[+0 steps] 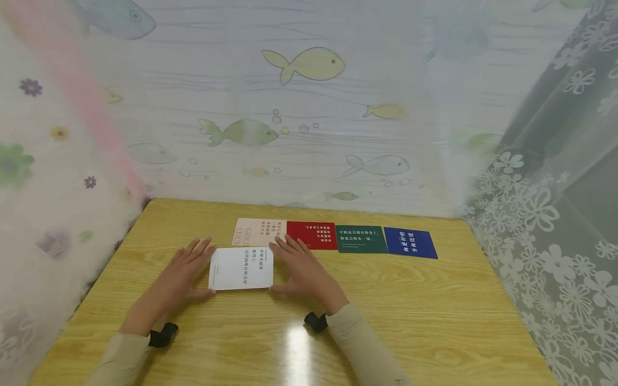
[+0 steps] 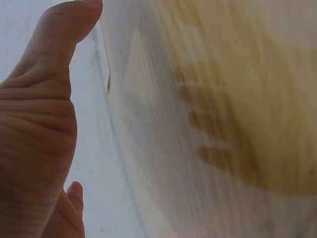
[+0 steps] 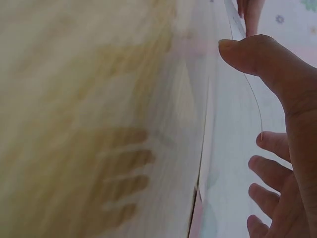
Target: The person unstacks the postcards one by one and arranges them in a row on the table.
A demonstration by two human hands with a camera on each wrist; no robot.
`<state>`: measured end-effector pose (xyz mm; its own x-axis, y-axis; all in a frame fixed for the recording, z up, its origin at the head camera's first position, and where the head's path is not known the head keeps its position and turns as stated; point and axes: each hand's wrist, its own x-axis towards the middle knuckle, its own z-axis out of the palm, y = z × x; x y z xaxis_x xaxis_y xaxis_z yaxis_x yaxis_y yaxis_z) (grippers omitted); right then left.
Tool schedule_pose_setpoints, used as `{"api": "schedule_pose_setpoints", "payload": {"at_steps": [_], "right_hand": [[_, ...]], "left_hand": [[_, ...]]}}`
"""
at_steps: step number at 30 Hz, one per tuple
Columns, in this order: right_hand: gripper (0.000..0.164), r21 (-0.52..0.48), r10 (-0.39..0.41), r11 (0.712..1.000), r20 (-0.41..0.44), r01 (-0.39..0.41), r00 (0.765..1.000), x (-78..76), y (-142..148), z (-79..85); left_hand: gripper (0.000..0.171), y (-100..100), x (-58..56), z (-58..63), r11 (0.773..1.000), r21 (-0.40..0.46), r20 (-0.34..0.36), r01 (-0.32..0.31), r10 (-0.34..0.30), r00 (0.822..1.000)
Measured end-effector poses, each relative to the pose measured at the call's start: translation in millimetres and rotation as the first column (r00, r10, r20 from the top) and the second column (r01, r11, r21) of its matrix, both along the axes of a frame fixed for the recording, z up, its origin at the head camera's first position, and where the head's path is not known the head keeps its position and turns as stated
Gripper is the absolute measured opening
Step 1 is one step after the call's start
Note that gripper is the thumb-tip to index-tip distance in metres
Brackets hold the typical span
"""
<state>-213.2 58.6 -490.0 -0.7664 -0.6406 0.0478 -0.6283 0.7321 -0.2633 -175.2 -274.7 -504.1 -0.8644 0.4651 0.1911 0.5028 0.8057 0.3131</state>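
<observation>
Over the near-left part of the table, a white card (image 1: 241, 269) with dark printed characters lies between both hands. My left hand (image 1: 175, 280) holds its left side, thumb at the near corner and fingers by the far one. My right hand (image 1: 305, 272) holds the right side in the same way, its fingertips reaching over the edge of a red card (image 1: 318, 236). The white card's far edge overlaps a pale pink card (image 1: 247, 231) in the head view. In the right wrist view, the right thumb (image 3: 247, 53) and index fingertip meet the card's thin, slightly bowed edge.
Right of the red card, a green card (image 1: 362, 239) and a blue card (image 1: 410, 243) continue the row on the wooden table (image 1: 232, 343). Fish-patterned fabric (image 1: 309, 134) hangs behind the table. Floral fabric (image 1: 53, 225) stands at the left, lace (image 1: 545, 257) at the right.
</observation>
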Motion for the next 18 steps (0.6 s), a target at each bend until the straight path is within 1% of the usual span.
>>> {"api": "schedule_pose_setpoints", "payload": {"at_steps": [5,10,13,18], "right_hand": [[0.104,0.016,0.0,1.0,0.03,-0.001,1.0,-19.3,-17.6,3.8],[0.102,0.039,0.0,0.999,0.075,-0.003,0.997,-40.7,-37.9,5.0],[0.101,0.059,0.003,0.998,0.086,-0.008,0.996,-54.3,-49.6,2.6],[0.1,0.055,0.008,0.998,0.107,-0.014,0.994,-72.3,-68.4,-2.4]], "left_hand": [[0.104,-17.0,-19.0,0.6,1.0,-0.023,0.051,-0.004,0.005,0.999],[0.103,-32.0,-36.7,9.4,1.0,-0.024,0.113,-0.02,0.023,0.993],[0.101,-39.0,-47.2,14.3,0.998,-0.055,0.15,-0.037,0.045,0.988],[0.101,-50.9,-62.8,17.6,0.99,-0.131,0.181,-0.056,0.079,0.98]]}}
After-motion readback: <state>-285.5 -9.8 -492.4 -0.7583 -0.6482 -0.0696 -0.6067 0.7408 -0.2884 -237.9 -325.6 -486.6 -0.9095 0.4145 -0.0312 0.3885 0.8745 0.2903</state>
